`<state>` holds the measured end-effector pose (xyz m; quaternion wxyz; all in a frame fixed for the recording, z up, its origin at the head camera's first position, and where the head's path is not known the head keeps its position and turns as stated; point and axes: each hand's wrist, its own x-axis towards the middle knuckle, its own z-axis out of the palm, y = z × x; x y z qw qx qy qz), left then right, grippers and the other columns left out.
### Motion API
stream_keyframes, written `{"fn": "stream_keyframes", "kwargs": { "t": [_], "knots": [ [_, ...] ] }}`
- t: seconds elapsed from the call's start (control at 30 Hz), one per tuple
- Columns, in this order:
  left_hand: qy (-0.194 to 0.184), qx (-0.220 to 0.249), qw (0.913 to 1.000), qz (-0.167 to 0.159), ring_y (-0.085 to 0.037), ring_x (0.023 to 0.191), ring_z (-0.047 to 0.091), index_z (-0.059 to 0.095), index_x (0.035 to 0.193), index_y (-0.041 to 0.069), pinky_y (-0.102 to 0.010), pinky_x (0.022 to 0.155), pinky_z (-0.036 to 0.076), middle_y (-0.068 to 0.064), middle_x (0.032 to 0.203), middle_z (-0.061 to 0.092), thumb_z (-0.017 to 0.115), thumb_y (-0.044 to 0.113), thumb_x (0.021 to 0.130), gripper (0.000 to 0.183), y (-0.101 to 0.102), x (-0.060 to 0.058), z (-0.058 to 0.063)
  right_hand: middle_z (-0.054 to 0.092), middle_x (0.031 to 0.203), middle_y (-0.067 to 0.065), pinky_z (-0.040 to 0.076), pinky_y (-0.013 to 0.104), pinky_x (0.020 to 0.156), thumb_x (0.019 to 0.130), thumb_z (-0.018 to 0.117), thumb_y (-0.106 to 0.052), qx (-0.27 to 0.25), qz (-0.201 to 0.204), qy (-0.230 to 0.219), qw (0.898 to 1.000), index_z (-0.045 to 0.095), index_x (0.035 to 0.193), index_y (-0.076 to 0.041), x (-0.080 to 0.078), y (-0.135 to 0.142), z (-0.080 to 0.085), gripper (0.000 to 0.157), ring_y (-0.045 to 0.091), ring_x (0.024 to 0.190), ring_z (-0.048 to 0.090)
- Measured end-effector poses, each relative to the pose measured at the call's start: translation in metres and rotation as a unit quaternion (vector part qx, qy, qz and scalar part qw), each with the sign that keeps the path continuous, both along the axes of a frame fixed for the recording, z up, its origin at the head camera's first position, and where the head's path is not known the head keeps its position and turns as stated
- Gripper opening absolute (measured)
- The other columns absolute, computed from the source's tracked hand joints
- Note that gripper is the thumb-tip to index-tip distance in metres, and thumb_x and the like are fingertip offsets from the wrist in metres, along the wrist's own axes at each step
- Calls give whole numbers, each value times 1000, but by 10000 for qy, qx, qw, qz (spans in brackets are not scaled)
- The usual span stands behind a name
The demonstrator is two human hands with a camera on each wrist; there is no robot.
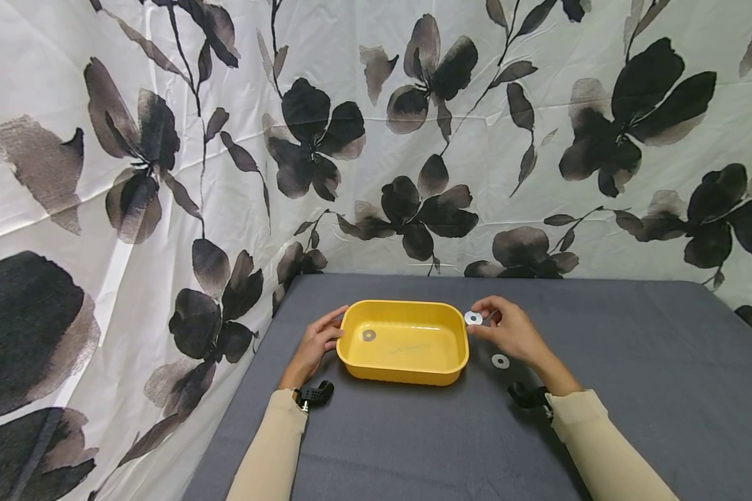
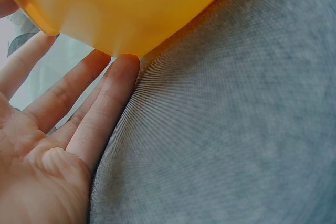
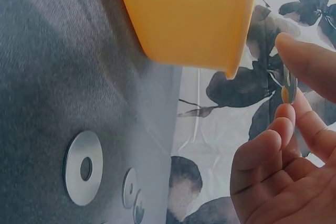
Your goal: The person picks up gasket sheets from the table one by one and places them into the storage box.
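Note:
A yellow plastic tub [image 1: 403, 377] sits on the grey-covered table, with one flat metal washer [image 1: 368, 335] lying inside toward its left end. Straight fingers of my left hand [image 1: 316, 344] rest against the tub's left side; the left wrist view shows fingertips [image 2: 126, 64] at its wall. At the tub's right rim, my right hand [image 1: 507, 329] pinches another washer [image 1: 473, 318] between thumb and fingers. That washer [image 3: 290, 85] appears edge-on in the right wrist view, beside the tub and above table height.
A loose washer [image 1: 500, 361] lies on the table below my right hand. More washers [image 3: 129, 188] show beyond a nearer one [image 3: 73, 182] in the right wrist view. A floral curtain [image 1: 413, 139] hangs behind the table [image 1: 413, 445] and along its left side.

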<state>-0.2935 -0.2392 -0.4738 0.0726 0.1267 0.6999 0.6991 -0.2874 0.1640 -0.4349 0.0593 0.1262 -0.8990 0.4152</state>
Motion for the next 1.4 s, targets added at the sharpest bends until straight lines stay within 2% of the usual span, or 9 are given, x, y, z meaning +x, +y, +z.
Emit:
{"fn": "stream_keyframes", "kwargs": {
  "t": [0.33,0.67,1.03,1.27,1.4],
  "knots": [
    [11,44,10000,77,-45,127,48,38,148,7,-47,93,52,-26,141,48,48,0,95,54,0,0,-1,55,100,6,43,25,61,81,77,-27,-144,172,-110,9997,61,111,-15,5,-13,2,36,21,79,50],
    [-59,0,10000,30,-44,129,47,37,148,6,-53,98,47,-25,143,47,47,0,96,54,0,1,1,56,100,6,43,26,62,81,77,-28,-107,347,26,9993,62,110,-15,7,-31,3,35,19,79,50],
    [-14,-9,10000,63,-43,127,49,40,147,8,-49,95,51,-24,142,48,48,1,95,53,0,-1,0,56,100,6,42,29,73,82,76,-22,-208,486,272,9982,61,108,-12,8,-47,5,31,22,84,50],
    [-37,10,9999,154,-42,126,50,42,146,10,-34,87,56,-22,141,50,50,3,95,53,0,-1,-1,58,100,6,43,33,76,80,78,-24,-315,625,331,9970,63,107,-12,4,-61,9,33,21,86,51],
    [5,48,9999,130,-44,127,49,41,146,9,-36,87,56,-24,142,48,49,2,95,53,-1,-1,-2,58,98,6,45,35,77,78,80,-23,-305,673,348,9967,64,105,-12,2,-69,10,34,22,86,52]
  ]
}}
